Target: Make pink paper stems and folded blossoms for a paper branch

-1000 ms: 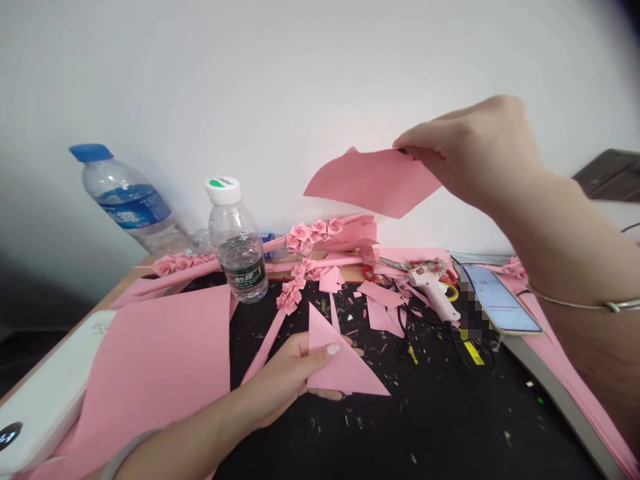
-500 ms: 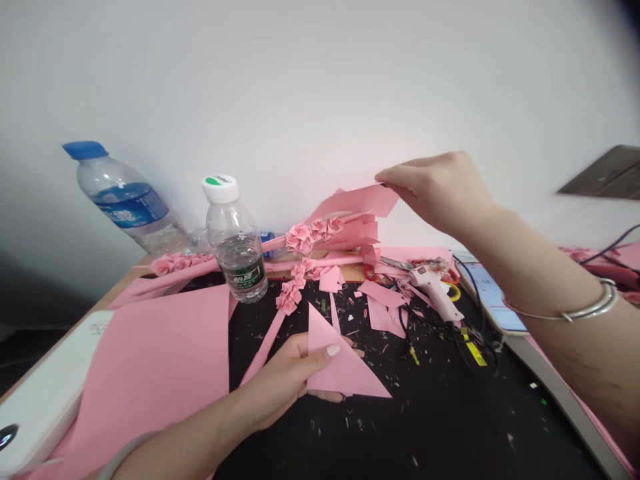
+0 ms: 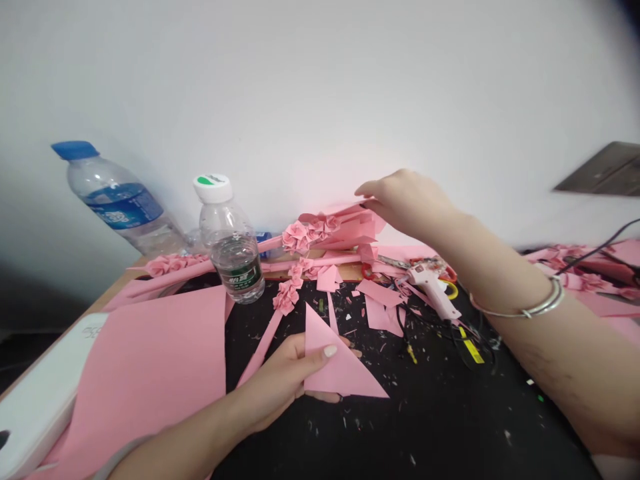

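Well — left hand [image 3: 275,380] grips pink paper triangle [image 3: 340,363] — C'estbon water bottle [image 3: 231,263] behind.

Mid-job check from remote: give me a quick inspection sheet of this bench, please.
surface: black work mat on a wooden table, scattered with paper scraps.
job's things: folded pink paper triangle, pink paper stack, paper roses, large pink sheet.
clutter: tilted water bottle with blue cap, upright water bottle, pink glue gun.
hands: left hand holds the triangle; right hand has its fingertips at the stack's top edge.
cables: black cord by the glue gun; another black cable at far right.
surroundings: white wall.
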`<move>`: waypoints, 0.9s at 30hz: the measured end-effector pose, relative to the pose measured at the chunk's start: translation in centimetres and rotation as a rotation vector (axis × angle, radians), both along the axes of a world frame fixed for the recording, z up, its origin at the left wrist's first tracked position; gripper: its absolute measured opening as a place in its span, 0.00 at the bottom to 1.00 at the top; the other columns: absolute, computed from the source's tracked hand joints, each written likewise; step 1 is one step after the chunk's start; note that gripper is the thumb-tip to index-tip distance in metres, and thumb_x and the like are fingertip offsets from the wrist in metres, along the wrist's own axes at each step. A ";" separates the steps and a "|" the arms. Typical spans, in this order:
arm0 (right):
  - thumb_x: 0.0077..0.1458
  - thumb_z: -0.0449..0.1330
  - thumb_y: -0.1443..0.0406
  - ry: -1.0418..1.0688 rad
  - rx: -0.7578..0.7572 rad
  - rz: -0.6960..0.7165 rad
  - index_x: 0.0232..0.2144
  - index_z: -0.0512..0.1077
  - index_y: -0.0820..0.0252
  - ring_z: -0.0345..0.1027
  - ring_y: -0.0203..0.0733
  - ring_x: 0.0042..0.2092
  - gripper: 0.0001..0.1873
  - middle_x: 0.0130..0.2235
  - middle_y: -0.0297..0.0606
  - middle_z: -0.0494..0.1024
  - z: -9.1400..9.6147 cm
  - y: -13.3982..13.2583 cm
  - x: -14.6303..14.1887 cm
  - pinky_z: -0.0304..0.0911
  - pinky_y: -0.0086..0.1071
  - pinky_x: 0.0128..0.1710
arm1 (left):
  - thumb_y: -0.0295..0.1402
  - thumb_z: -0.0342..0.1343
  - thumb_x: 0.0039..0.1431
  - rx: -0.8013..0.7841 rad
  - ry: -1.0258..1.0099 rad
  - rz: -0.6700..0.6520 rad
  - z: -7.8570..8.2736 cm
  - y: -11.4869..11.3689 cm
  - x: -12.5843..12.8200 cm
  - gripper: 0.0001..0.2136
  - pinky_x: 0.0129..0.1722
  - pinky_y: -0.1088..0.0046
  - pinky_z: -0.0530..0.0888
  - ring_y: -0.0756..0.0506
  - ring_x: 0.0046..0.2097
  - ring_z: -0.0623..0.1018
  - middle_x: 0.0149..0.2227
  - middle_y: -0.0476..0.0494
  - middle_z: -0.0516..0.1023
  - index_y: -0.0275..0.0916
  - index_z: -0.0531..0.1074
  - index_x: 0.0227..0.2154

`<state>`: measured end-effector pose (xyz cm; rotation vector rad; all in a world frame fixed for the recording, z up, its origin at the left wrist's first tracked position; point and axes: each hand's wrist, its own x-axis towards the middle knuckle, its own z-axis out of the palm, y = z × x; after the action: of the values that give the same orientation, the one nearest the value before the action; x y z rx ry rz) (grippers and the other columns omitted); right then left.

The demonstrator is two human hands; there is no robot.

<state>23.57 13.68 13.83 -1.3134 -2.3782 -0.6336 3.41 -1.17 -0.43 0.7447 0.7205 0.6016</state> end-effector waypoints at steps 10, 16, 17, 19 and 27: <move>0.60 0.47 0.63 0.357 -0.500 -0.021 0.39 0.66 0.59 0.67 0.38 0.22 0.10 0.24 0.35 0.75 -8.7 -14.3 -1.4 0.57 0.29 0.23 | 0.39 0.56 0.55 -0.004 0.031 0.077 -0.1 0.0 0.2 0.17 0.34 0.69 0.76 0.44 0.37 0.78 0.38 0.38 0.78 0.34 0.71 0.45; 0.61 0.45 0.64 0.543 -0.847 0.001 0.42 0.67 0.59 0.71 0.40 0.28 0.14 0.29 0.37 0.77 -12.1 -15.9 -1.0 0.61 0.30 0.27 | 0.40 0.55 0.56 0.027 0.126 0.082 -0.1 -0.1 0.3 0.17 0.35 0.67 0.77 0.44 0.39 0.77 0.40 0.41 0.77 0.37 0.69 0.46; 0.61 0.44 0.64 0.602 -0.896 0.027 0.45 0.67 0.58 0.71 0.40 0.27 0.15 0.29 0.37 0.77 -12.2 -16.0 -1.0 0.62 0.29 0.27 | 0.40 0.55 0.55 0.033 0.138 0.080 -0.1 -0.1 0.3 0.17 0.36 0.66 0.77 0.44 0.40 0.76 0.40 0.41 0.77 0.37 0.69 0.46; 0.62 0.44 0.62 0.721 -1.014 0.064 0.49 0.65 0.58 0.70 0.39 0.24 0.17 0.25 0.35 0.76 -12.4 -16.2 -1.0 0.63 0.29 0.24 | 0.41 0.55 0.55 0.040 0.153 0.073 -0.1 -0.2 0.3 0.18 0.37 0.65 0.76 0.44 0.40 0.76 0.41 0.42 0.76 0.38 0.69 0.46; 0.61 0.46 0.58 0.995 -1.252 0.065 0.53 0.63 0.57 0.63 0.34 0.14 0.21 0.19 0.30 0.72 -14.1 -16.7 -1.3 0.59 0.24 0.13 | 0.39 0.55 0.56 0.062 0.177 0.034 -0.2 -0.1 0.3 0.17 0.34 0.70 0.77 0.46 0.37 0.77 0.39 0.42 0.76 0.37 0.68 0.46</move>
<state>22.27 -3.01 -0.24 -1.3565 -1.7642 1.4414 3.68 -1.28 -0.67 0.8519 0.8820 0.5961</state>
